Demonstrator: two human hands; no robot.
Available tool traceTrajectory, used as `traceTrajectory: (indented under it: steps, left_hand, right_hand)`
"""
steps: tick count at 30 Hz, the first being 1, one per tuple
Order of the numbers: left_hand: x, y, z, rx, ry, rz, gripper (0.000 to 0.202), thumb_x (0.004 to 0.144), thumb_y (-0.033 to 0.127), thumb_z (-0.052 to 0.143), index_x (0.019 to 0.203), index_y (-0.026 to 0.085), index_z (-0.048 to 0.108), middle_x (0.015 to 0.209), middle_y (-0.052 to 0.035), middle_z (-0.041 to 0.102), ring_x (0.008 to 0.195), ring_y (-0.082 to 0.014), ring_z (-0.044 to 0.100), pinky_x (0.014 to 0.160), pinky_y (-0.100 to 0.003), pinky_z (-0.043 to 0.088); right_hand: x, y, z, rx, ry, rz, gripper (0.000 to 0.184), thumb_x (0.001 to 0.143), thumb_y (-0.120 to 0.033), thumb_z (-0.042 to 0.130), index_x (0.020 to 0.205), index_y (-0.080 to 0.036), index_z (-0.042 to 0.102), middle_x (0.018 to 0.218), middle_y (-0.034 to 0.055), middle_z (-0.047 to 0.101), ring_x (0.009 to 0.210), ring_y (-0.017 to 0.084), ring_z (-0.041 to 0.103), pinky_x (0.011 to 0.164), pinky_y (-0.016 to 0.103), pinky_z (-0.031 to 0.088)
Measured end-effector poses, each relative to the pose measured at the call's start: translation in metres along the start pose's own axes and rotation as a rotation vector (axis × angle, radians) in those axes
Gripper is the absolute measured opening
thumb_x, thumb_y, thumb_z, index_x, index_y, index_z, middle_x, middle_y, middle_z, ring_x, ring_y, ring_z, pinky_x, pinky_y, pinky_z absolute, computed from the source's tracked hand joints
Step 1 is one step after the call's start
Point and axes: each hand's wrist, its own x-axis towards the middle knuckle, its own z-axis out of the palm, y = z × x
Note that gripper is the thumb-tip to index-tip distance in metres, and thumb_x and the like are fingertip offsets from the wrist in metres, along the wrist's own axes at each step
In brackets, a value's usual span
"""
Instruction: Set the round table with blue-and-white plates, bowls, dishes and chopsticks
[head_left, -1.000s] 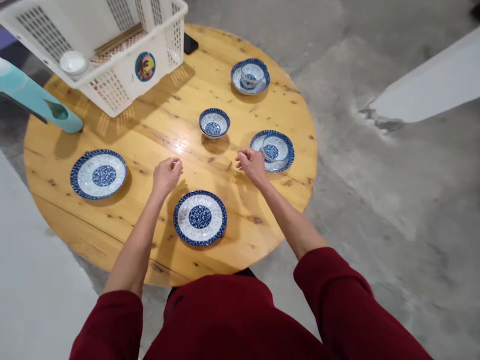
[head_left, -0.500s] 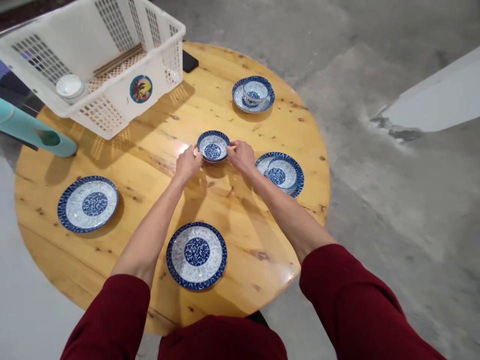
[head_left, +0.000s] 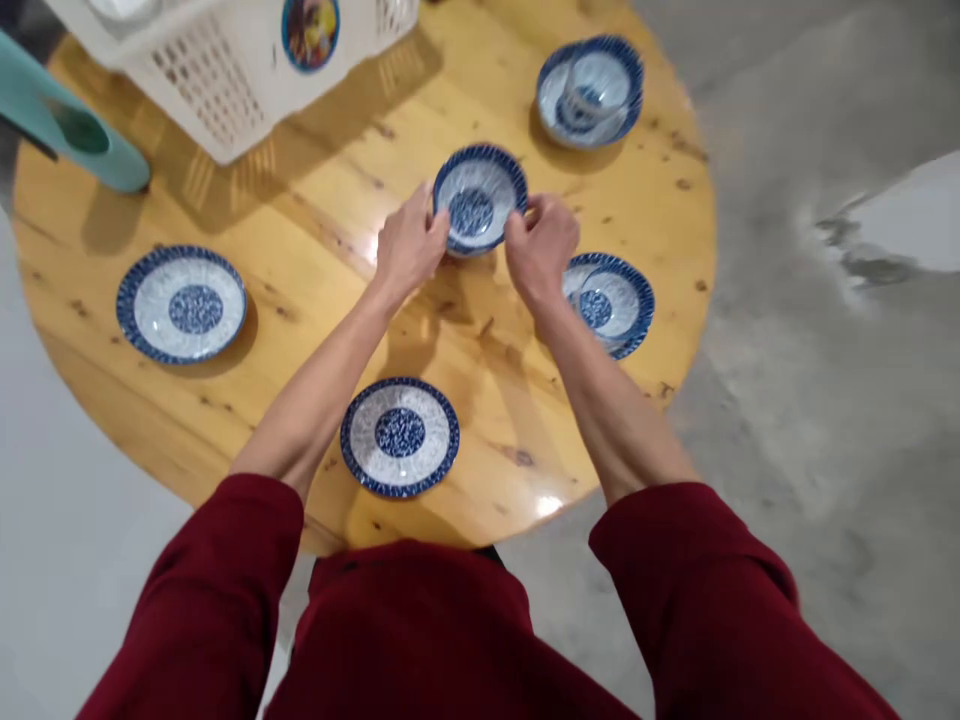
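A small blue-and-white bowl [head_left: 478,198] is lifted a little above the round wooden table [head_left: 315,270], tilted toward me. My left hand [head_left: 407,247] grips its left rim and my right hand [head_left: 538,246] grips its right rim, fingers closed on it. An empty blue-patterned plate [head_left: 400,436] lies near the table's front edge between my forearms. Another empty plate [head_left: 181,303] lies at the left. To the right of my right hand a plate with a bowl on it [head_left: 611,302] stands. A second plate with a bowl [head_left: 591,90] stands at the back.
A white plastic basket [head_left: 225,60] with a round sticker stands at the back left of the table. A teal object [head_left: 64,125] reaches in from the left edge. Grey concrete floor [head_left: 810,400] surrounds the table.
Both hands reached forward from the table's middle, took the small bowl by its rim and raised it. The camera has tipped down and closer.
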Motion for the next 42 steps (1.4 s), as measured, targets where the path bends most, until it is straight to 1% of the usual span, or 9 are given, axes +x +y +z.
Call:
traceTrajectory:
  steps: [2, 5, 9, 14, 18, 23, 32, 36, 42]
  left_hand:
    - [-0.015, 0.009, -0.018, 0.012, 0.012, 0.062, 0.047, 0.101, 0.033, 0.036, 0.141, 0.021, 0.057, 0.102, -0.0006, 0.073, 0.114, -0.0261, 0.073, 0.101, -0.039, 0.052]
    - [-0.050, 0.014, -0.047, -0.035, 0.026, 0.165, 0.056, 0.097, 0.039, 0.031, 0.145, 0.024, 0.055, 0.108, 0.0030, 0.071, 0.116, -0.0240, 0.071, 0.097, -0.037, 0.052]
    - [-0.126, -0.002, -0.071, -0.129, -0.050, 0.184, 0.057, 0.096, 0.042, 0.035, 0.145, 0.024, 0.058, 0.120, 0.0017, 0.069, 0.109, -0.0205, 0.074, 0.095, -0.036, 0.054]
    - [-0.224, -0.058, -0.052, -0.278, -0.130, -0.136, 0.048, 0.095, 0.039, 0.048, 0.136, 0.021, 0.066, 0.120, -0.0062, 0.073, 0.120, -0.0281, 0.069, 0.100, -0.042, 0.055]
    - [-0.267, -0.087, -0.034, -0.407, -0.199, -0.252, 0.043, 0.092, 0.032, 0.054, 0.129, 0.019, 0.072, 0.112, -0.0076, 0.077, 0.116, -0.0267, 0.069, 0.102, -0.039, 0.054]
    - [-0.276, -0.091, -0.037, -0.305, -0.315, -0.126, 0.042, 0.095, 0.026, 0.046, 0.124, 0.017, 0.075, 0.100, -0.0061, 0.078, 0.106, -0.0232, 0.071, 0.101, -0.035, 0.053]
    - [-0.275, -0.097, -0.038, -0.074, -0.334, -0.033, 0.042, 0.097, 0.026, 0.037, 0.116, 0.021, 0.074, 0.103, -0.0049, 0.079, 0.097, -0.0206, 0.071, 0.085, -0.030, 0.051]
    - [-0.271, -0.097, -0.038, -0.037, -0.329, -0.018, 0.038, 0.097, 0.025, 0.037, 0.101, 0.021, 0.075, 0.099, -0.0056, 0.077, 0.089, -0.0208, 0.069, 0.077, -0.030, 0.047]
    - [-0.264, -0.099, -0.043, -0.093, -0.352, -0.015, 0.031, 0.092, 0.022, 0.044, 0.074, 0.020, 0.069, 0.077, -0.0057, 0.071, 0.072, -0.0193, 0.061, 0.069, -0.031, 0.039]
  right_hand:
    - [-0.011, -0.014, -0.022, -0.029, 0.054, 0.048, 0.024, 0.101, -0.029, 0.040, 0.105, -0.013, 0.058, 0.088, 0.0093, 0.063, 0.094, 0.025, 0.066, 0.093, 0.045, 0.049]
    - [-0.041, -0.033, -0.047, -0.009, 0.129, -0.030, 0.012, 0.099, -0.026, 0.045, 0.102, -0.020, 0.055, 0.081, 0.0031, 0.053, 0.084, 0.021, 0.064, 0.088, 0.039, 0.050]
    - [-0.120, -0.048, -0.061, 0.037, 0.030, -0.125, 0.027, 0.103, -0.039, 0.041, 0.100, -0.020, 0.060, 0.080, 0.0014, 0.051, 0.086, 0.022, 0.065, 0.085, 0.042, 0.052]
    - [-0.232, -0.055, -0.054, 0.093, -0.204, 0.065, 0.040, 0.101, -0.050, 0.039, 0.110, -0.021, 0.065, 0.076, 0.0025, 0.057, 0.076, 0.021, 0.064, 0.073, 0.037, 0.052]
    - [-0.287, -0.053, -0.044, 0.086, -0.302, 0.190, 0.033, 0.095, -0.046, 0.043, 0.097, -0.022, 0.065, 0.063, 0.0006, 0.051, 0.066, 0.021, 0.056, 0.066, 0.032, 0.047]
    - [-0.315, -0.052, -0.032, 0.070, -0.292, 0.221, 0.025, 0.092, -0.042, 0.044, 0.089, -0.023, 0.060, 0.058, -0.0033, 0.041, 0.057, 0.020, 0.047, 0.062, 0.032, 0.040]
    - [-0.326, -0.050, -0.015, 0.107, -0.204, 0.156, 0.020, 0.091, -0.041, 0.048, 0.080, -0.024, 0.049, 0.054, -0.0098, 0.031, 0.052, 0.015, 0.037, 0.059, 0.029, 0.033]
    - [-0.326, -0.050, -0.018, 0.147, -0.256, 0.174, 0.022, 0.091, -0.040, 0.049, 0.076, -0.026, 0.043, 0.054, -0.0090, 0.036, 0.051, 0.015, 0.043, 0.059, 0.029, 0.038]
    - [-0.329, -0.053, -0.026, 0.211, -0.346, 0.278, 0.019, 0.090, -0.041, 0.050, 0.078, -0.026, 0.047, 0.054, -0.0058, 0.051, 0.050, 0.018, 0.055, 0.053, 0.028, 0.042]
